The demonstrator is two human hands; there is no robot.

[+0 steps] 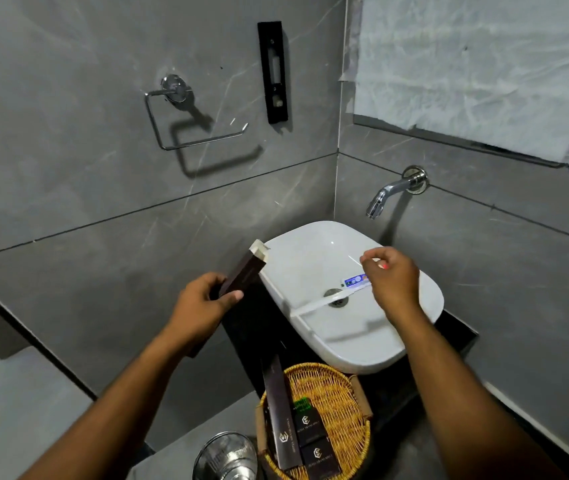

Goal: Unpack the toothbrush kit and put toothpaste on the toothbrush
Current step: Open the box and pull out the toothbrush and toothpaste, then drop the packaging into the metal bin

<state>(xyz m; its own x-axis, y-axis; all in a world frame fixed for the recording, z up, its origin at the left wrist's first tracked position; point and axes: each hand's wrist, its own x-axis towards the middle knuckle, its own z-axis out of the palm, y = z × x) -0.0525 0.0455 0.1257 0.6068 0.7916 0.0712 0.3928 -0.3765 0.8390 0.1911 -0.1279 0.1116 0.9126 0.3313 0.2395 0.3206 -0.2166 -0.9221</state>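
Observation:
My left hand [207,299] grips a dark brown kit box [243,271], tilted with its open white end flap pointing up at the left rim of the white sink [362,355]. My right hand [394,278] hovers over the basin, closed on a clear plastic-wrapped white toothbrush [317,304] and a small blue and white toothpaste tube [354,281]. The wrapped toothbrush slants down to the left across the drain [336,297].
A wicker basket [342,379] with a long dark box and small dark amenity boxes stands on the black counter in front of the sink. A chrome tap [390,194] juts from the right wall. A steel bin [224,457] is lower left, an empty towel ring [193,129] on the wall.

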